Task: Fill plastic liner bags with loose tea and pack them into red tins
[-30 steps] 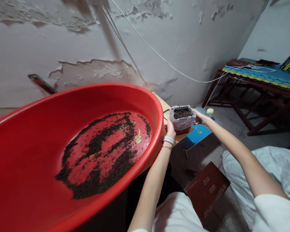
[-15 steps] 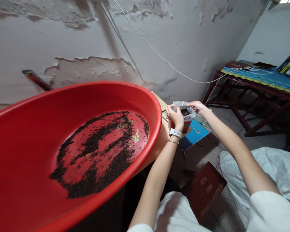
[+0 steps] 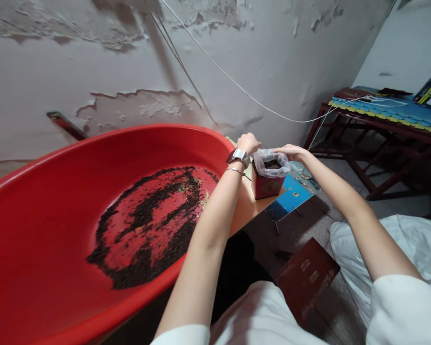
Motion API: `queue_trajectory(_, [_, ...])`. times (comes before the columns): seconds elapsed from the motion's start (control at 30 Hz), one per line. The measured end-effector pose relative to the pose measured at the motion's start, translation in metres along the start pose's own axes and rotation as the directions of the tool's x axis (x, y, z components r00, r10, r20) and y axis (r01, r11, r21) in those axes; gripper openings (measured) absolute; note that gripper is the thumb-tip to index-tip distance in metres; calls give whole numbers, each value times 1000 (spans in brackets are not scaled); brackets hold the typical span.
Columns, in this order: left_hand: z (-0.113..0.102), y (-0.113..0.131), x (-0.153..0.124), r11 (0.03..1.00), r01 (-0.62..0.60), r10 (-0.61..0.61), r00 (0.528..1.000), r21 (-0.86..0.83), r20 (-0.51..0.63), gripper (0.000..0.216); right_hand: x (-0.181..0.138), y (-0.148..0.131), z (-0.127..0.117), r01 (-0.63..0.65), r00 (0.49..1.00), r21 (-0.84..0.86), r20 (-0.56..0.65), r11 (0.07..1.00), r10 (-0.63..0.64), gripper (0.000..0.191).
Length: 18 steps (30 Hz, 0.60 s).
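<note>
A dark red square tin [image 3: 268,188] stands upright on a wooden board. It is lined with a clear plastic bag [image 3: 282,168], whose rim folds outward over the top. Dark soil [image 3: 272,164] shows inside the bag. My right hand [image 3: 292,152] is at the far right of the bag's rim, fingertips gripping the plastic. My left hand [image 3: 249,143], with a watch on its wrist, is curled just above and left of the tin, beside the bag. Its fingertips are turned away, so what they hold, if anything, is hidden.
A large red basin [image 3: 57,201] with loose dark soil [image 3: 136,278] on its floor fills the left. The wooden board [image 3: 246,208] lies beside it, next to a blue panel [image 3: 289,196]. Below stands a brown-red box or stool [image 3: 309,278]. A white cable [image 3: 258,99] crosses the wall.
My left hand has moved up and left from the bag's near-left rim to beyond the tin's left side, uncovering the tin. My right hand stays at the bag's rim.
</note>
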<state>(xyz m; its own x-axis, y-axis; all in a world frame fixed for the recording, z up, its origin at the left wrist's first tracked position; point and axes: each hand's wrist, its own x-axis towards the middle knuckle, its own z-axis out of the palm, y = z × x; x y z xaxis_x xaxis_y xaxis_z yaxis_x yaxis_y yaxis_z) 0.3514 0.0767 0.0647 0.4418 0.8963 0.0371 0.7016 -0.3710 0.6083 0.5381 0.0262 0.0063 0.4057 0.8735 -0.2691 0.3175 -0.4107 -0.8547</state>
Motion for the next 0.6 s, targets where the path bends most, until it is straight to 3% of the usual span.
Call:
queue_trajectory(0.13, [5, -20, 4, 954, 99, -42, 979, -283, 201, 9, 3, -10, 4, 29, 999, 25, -30, 999, -28, 18])
queue_trajectory(0.27, [5, -27, 7, 954, 38, -4, 994, -299, 112, 17, -6, -20, -3, 125, 977, 76, -186, 989, -109, 21])
queue_trajectory(0.43, [1, -27, -2, 966, -110, 104, 994, -235, -35, 22, -25, -18, -32, 352, 912, 39, -239, 935, -333, 22])
queue_trajectory(0.53, [4, -33, -19, 980, -76, 83, 996, -184, 32, 34, -36, 1, -40, 271, 931, -26, -245, 962, -269, 31])
queue_trajectory(0.6, [11, -39, -31, 975, 12, 22, 988, -220, 153, 22, -43, 18, -35, 139, 974, -31, -178, 990, -143, 35])
